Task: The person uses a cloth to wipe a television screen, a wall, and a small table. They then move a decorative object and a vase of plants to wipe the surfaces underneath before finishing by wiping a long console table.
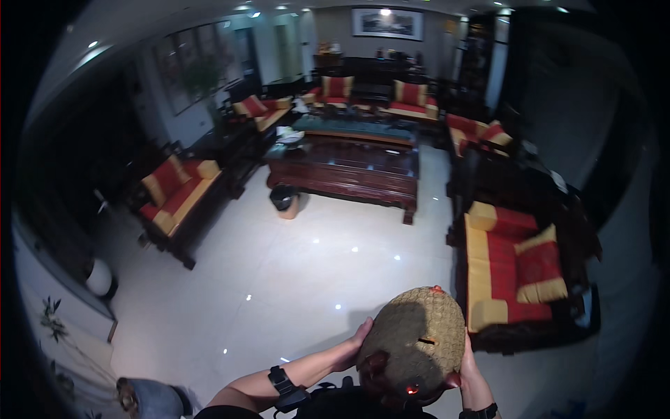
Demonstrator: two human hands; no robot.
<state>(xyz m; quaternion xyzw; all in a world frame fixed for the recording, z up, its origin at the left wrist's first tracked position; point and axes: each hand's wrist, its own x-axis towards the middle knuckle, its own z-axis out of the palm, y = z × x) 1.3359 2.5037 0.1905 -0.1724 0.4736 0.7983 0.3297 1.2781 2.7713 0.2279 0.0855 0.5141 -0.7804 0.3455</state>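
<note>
A large gold piggy bank [442, 322] with a coin-like relief pattern is held up in front of my body. A dark coin slot is cut in its back, and its ears and snout end are dark red. My left hand [360, 339] presses against its left side. Against the opposite side lies my right hand [469, 361], its fingers mostly hidden behind the bank. The underside of the bank is out of sight.
A dark carved wooden coffee table [345, 175] stands ahead, with a waste bin [285, 203] at its near left corner. Red and yellow cushioned armchairs flank it, one at left [180, 196] and one at right [502, 262]. A grey plant pot [157, 398] is at lower left.
</note>
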